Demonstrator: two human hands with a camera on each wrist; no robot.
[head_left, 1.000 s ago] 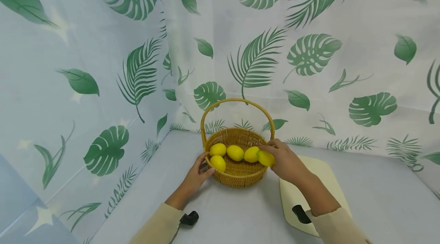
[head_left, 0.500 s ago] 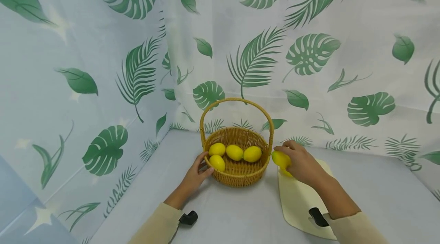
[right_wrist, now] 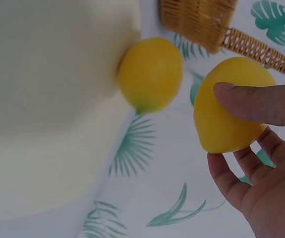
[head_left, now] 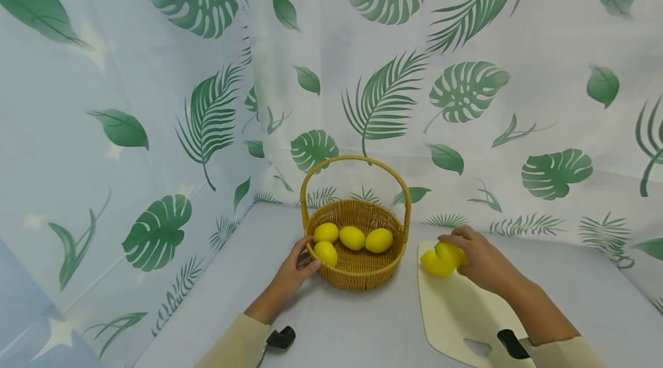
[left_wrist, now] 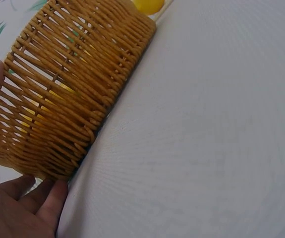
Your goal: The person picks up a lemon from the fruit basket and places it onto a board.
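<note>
A woven wicker basket (head_left: 357,281) with a tall arched handle stands on the table, with several yellow lemons (head_left: 352,238) inside. My left hand (head_left: 290,276) grips its left side, thumb and fingers spread along the wall. The left wrist view shows the fingers (left_wrist: 53,203) against the wicker. Over the cutting board, my right hand (head_left: 484,258) pinches a lemon (right_wrist: 231,106) between thumb and fingertips. Another lemon (head_left: 437,264) lies on the far left part of the board, just beside the held one. The held lemon's underside is hidden in the head view.
The cream cutting board (head_left: 445,322), with a cut-out hole near its front, lies right of the basket. White table cloth (head_left: 357,333) surrounds both. Leaf-printed curtains (head_left: 383,97) rise behind and on the left.
My right hand has moved right, from the basket's right rim to above the cutting board, carrying the lemon. The left hand stays on the basket. The head view has tilted slightly.
</note>
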